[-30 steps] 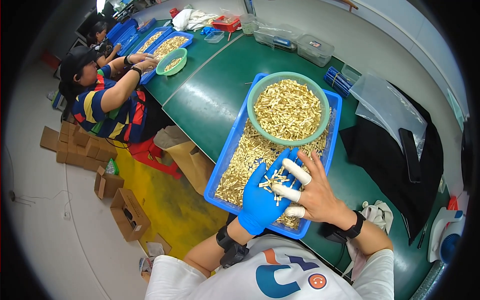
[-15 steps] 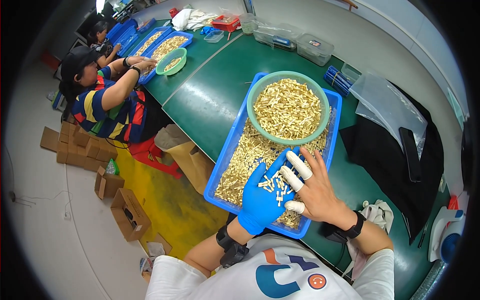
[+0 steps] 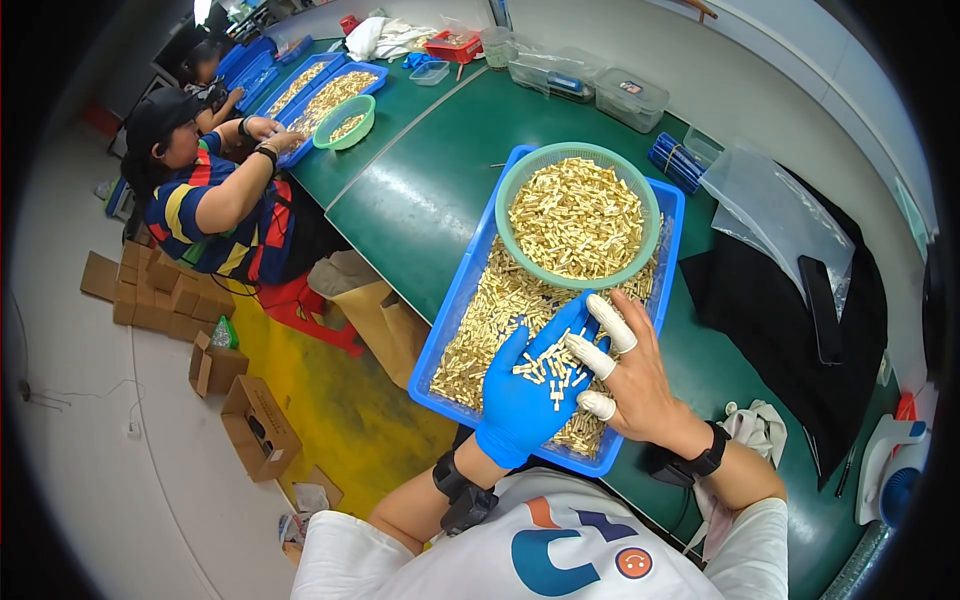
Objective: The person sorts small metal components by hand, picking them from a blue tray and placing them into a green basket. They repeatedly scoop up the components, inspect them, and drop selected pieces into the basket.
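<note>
My left hand [image 3: 518, 412], in a blue glove, lies palm up and cupped with a small heap of brass-coloured metal pieces [image 3: 552, 374] in it. Over its fingers hovers my right hand [image 3: 648, 392], white cots on the thumb and two fingers, fingers apart and slightly bent. The cot tips come close to the pieces; whether they touch any, I cannot tell. Both hands are above the near end of a blue tray [image 3: 678, 235] full of loose brass pieces [image 3: 468, 345]. A green basket [image 3: 651, 232] heaped with like pieces sits in the tray's far end.
On the green table [image 3: 420, 210], a black cloth [image 3: 740, 290] bears a plastic bag and a phone [image 3: 820, 310] at right. Clear boxes [image 3: 630, 100] and bundled blue pens [image 3: 678, 162] stand behind. At left a co-worker [image 3: 215, 205] handles pieces in trays; cartons [image 3: 260, 430] are on the floor.
My right hand has shifted slightly right, its cot-covered fingertips moving a little away from the left palm. The left hand stays nearly still. The co-worker's hands have moved lower over the trays.
</note>
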Motion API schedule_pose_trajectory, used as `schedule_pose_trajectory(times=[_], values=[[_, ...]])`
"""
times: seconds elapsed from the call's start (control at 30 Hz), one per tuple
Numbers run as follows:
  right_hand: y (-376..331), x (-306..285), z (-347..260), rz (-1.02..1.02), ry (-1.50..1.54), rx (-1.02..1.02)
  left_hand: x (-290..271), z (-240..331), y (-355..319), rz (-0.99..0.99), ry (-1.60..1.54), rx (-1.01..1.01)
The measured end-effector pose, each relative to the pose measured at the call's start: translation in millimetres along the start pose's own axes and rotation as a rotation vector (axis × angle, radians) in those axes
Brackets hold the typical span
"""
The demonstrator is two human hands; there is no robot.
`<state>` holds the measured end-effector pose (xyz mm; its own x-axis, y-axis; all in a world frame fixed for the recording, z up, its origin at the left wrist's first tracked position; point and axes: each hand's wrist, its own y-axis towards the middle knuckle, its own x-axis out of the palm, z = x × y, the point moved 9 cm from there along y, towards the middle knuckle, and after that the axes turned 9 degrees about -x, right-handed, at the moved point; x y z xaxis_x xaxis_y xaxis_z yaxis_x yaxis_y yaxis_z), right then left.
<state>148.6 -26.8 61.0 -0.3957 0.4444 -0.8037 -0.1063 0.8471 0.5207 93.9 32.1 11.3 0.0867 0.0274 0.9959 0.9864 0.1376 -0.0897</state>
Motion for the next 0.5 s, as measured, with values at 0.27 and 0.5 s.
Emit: schedule_pose_trajectory(times=[0.27,0.5], values=[[-7,-12,11,0.272,0.242,0.067,-1,6,2,0.057,0.056,0.088],[-4,-9,6,0.203,0.156,0.032,6,8,0,-0.007,0.051,0.102]])
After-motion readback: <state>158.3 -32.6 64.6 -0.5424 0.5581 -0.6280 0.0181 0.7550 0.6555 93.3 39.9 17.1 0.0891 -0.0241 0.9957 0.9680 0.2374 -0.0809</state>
